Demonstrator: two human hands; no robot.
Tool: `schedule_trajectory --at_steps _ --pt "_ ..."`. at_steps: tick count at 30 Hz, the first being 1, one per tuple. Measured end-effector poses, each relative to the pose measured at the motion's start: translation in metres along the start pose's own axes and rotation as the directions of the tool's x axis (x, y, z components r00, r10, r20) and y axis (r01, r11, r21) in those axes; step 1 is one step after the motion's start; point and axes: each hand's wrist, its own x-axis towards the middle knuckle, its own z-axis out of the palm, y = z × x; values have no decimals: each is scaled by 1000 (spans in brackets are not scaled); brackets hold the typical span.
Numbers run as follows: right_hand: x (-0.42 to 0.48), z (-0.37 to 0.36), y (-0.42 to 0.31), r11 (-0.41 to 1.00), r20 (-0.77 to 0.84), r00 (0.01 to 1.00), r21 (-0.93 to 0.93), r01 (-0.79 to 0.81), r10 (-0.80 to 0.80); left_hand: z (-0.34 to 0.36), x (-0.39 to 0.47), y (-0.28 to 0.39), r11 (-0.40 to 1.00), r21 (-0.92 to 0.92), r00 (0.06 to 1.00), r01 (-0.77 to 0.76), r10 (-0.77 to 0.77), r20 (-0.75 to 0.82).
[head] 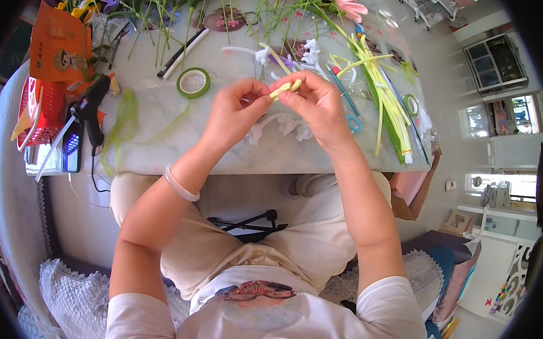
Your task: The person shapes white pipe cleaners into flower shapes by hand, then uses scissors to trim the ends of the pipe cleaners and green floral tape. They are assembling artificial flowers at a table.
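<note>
Above the near part of the table, my left hand (pixel 240 110) and my right hand (pixel 314 105) meet fingertip to fingertip. Between them they pinch a bent piece of pale yellow pipe cleaner (pixel 282 90). One end of it curls up beside my right fingers. On the tabletop under my hands lie white pipe-cleaner flowers (pixel 287 123), partly hidden by my fingers. More white fuzzy flowers (pixel 310 53) rest just beyond. Right of my right hand lies a bundle of yellow and green pipe cleaners (pixel 386 97).
Green floral tape (pixel 193 83) sits left of centre. A black hot glue gun (pixel 90 109) and a red plastic basket (pixel 44 107) stand at the left edge. Blue-handled scissors (pixel 354 123) lie at right. Long-stemmed pipe-cleaner flowers (pixel 349 5) spread across the back.
</note>
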Motion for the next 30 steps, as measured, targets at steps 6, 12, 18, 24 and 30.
schedule_trajectory --at_steps 6,12,18,24,30 --pt "4 -5 5 996 -52 996 -51 66 -69 4 -1 1 966 202 983 -162 177 -57" --pt "2 -1 0 844 -44 964 -494 207 -262 8 -3 5 925 191 931 -328 351 -102" --pt "-6 8 -2 800 -10 967 -563 206 -256 11 -7 18 855 254 865 -452 490 -111" --pt "-10 13 -7 875 -39 989 -473 108 -143 11 -8 19 749 389 790 -536 608 -83" --pt "-12 8 -15 851 -20 994 -520 78 -103 9 -6 25 705 456 773 -543 632 -58"
